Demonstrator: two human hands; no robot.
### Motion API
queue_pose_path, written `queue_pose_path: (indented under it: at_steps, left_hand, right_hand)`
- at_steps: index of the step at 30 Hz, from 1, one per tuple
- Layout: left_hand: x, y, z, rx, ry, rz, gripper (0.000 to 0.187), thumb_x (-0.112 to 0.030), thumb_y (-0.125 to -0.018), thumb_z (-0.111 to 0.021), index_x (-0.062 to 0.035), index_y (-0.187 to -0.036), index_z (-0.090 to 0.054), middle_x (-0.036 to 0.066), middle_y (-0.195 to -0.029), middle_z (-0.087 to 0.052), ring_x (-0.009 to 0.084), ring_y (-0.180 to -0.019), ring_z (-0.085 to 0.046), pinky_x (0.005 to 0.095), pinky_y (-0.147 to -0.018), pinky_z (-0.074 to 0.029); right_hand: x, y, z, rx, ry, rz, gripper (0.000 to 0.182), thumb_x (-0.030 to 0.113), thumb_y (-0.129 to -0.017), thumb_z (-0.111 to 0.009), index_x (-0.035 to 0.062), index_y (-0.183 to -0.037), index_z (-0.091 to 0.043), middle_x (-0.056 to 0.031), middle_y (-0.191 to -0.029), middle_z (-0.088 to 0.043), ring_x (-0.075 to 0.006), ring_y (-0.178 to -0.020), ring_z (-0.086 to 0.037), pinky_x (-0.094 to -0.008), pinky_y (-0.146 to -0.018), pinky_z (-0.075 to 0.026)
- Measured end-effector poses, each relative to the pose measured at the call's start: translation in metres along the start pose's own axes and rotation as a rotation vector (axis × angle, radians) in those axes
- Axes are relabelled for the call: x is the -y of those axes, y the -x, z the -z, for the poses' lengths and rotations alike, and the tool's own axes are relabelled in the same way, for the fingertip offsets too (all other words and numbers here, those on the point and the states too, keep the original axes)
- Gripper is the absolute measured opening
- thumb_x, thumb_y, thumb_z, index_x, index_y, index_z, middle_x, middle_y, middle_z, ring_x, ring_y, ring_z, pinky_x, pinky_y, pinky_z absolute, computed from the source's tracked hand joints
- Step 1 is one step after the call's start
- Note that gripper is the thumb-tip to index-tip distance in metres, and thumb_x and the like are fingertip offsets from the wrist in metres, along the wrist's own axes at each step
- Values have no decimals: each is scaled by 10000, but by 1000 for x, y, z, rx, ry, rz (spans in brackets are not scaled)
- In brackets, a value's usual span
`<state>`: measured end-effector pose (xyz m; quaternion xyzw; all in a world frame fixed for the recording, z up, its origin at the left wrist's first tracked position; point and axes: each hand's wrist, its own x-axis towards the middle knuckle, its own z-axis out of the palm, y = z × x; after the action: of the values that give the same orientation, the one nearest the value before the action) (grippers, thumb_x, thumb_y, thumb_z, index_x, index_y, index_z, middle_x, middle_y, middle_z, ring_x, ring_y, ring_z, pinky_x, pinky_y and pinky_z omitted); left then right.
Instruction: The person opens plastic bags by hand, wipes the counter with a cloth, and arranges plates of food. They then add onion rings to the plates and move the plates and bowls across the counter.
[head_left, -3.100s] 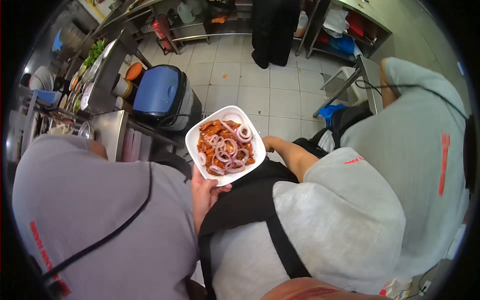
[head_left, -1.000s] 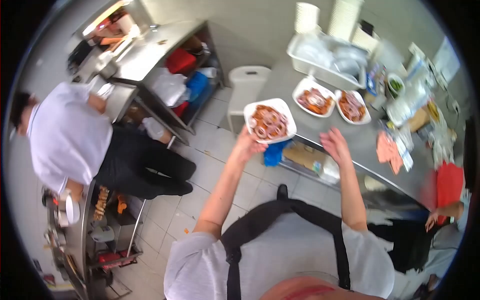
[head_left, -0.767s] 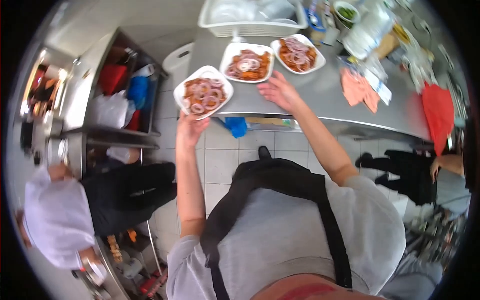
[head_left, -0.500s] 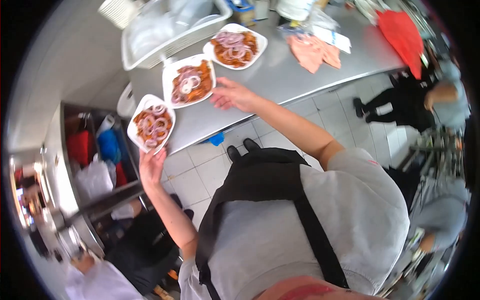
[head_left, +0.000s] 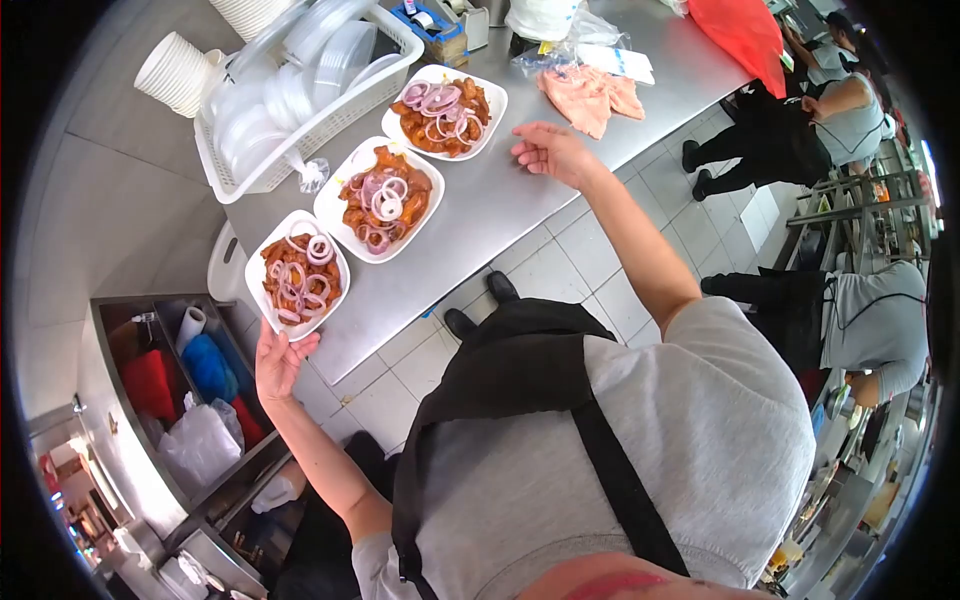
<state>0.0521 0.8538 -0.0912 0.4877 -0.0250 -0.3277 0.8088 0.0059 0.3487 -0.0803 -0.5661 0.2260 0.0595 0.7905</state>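
Three white containers stand in a slanting row, each with orange-red sauced pieces topped with red onion rings. My left hand (head_left: 281, 362) is at the near rim of the left container (head_left: 341, 290), at the left end of the table, with its fingers closed on that rim. The middle container (head_left: 432, 215) sits right beside it. Right of the far container (head_left: 502, 102), my right hand (head_left: 553, 155) hovers over the table with fingers apart and nothing in them.
On the steel table (head_left: 480, 205) are a white basket (head_left: 330, 130) of clear plastic lids, pink gloves (head_left: 590, 97) and a red cloth or bag (head_left: 738, 40). Paper cups (head_left: 172, 75) stand behind. An open drawer unit (head_left: 180, 400) is at left. Several people work at right.
My right hand has drawn away from the middle container, rightward past the far one. My left hand stays at the left container's rim. The camera view has shifted.
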Motion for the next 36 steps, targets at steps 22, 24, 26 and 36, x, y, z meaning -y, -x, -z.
queue_pose_path:
  at_steps: [22, 24, 26, 36]
  left_hand:
    - [89, -67, -230, -220, -179, -376, 340, -216, -852, -505, 7, -1107, -471, 55, -685, -533, 110, -630, -493, 213, -538, -397]
    - [108, -101, -272, -106, -138, -266, 367, -195, -846, -508, -22, -1159, -424, 93, -781, -555, 138, -695, -518, 230, -589, -416]
    - [123, -123, -298, -55, -118, -151, 413, -174, -839, -510, -51, -1211, -376, 131, -877, -577, 167, -760, -544, 248, -639, -436]
    - [156, -214, -291, -242, 675, -222, 511, -79, -771, -479, -81, -1234, -264, 237, -1241, -322, 377, -1147, -368, 439, -928, -375]
  right_hand:
    - [27, -35, 87, -389, 1752, 611, 209, 137, -676, -506, 59, -843, -604, -137, -795, -617, -293, -760, -594, -474, -636, -435]
    - [34, -34, 93, -229, 1725, 530, 184, 110, -669, -503, 58, -818, -596, -120, -741, -620, -291, -697, -604, -444, -574, -454]
    - [46, -12, 93, -181, 1686, 509, 176, 100, -671, -499, 59, -814, -593, -113, -721, -620, -287, -663, -607, -429, -555, -460]
    - [4, 29, 102, 6, 1610, 826, 152, 107, -669, -505, 47, -778, -593, -108, -614, -593, -268, -515, -583, -429, -407, -403]
